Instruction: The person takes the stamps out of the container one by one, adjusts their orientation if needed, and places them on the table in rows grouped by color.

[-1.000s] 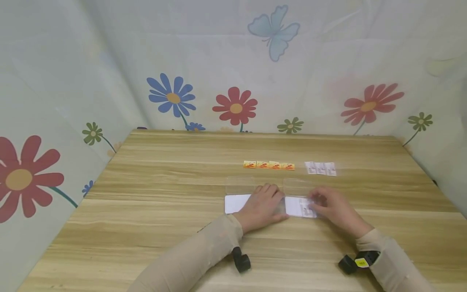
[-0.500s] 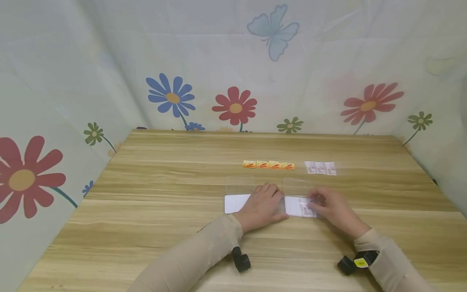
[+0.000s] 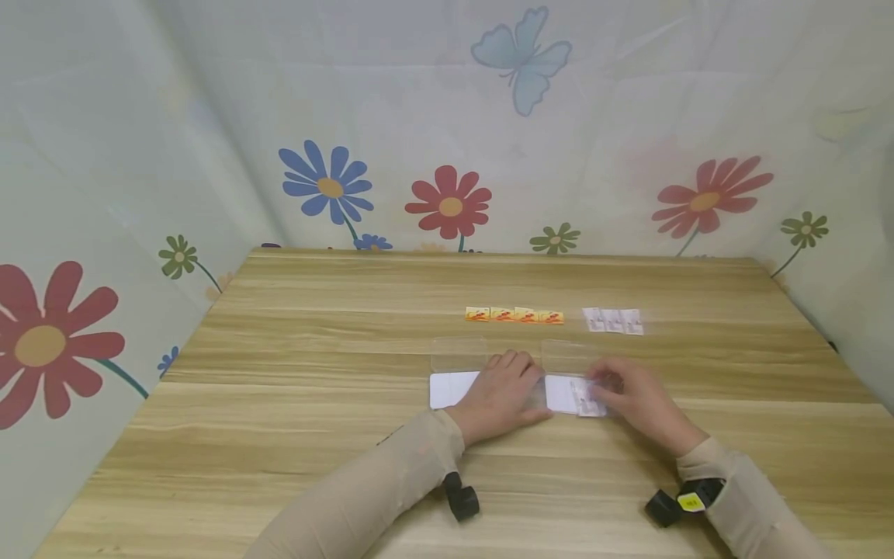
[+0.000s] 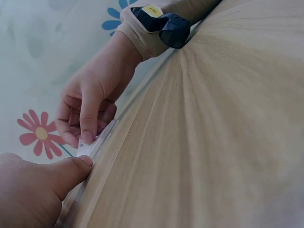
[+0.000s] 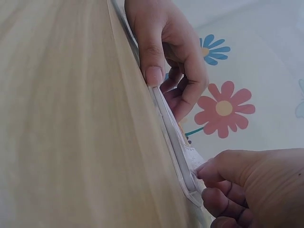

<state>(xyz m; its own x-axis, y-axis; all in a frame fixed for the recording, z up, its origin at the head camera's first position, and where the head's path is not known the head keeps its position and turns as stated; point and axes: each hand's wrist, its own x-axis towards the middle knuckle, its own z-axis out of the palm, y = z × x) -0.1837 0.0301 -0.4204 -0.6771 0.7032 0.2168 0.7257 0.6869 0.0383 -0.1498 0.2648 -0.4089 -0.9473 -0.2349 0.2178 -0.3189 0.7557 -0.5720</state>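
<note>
My left hand [image 3: 499,388] lies over the middle of two flat white cases, its thumb at the near edge and fingers reaching to the far side, gripping the left end of the right-hand case [image 3: 560,394]. The left-hand case [image 3: 450,388] is partly covered by that hand. Each case has a clear flap, a left flap [image 3: 457,355] and a right flap [image 3: 567,355], laid out behind it. With thumb and fingertips, my right hand [image 3: 639,400] pinches a small white slip with purple print [image 3: 585,397] over the right end of the right-hand case. The right wrist view shows the slip [image 5: 192,156] upright at the case's edge.
Behind the cases lies a row of several small yellow-and-red printed slips [image 3: 514,315]. To their right are three overlapping white-and-purple slips [image 3: 613,321]. A flower-printed curtain [image 3: 587,147] stands beyond the back edge of the wooden table [image 3: 335,310].
The printed slip in my right hand has shifted slightly left and toward the near edge of the case. My left hand has stayed in place.
</note>
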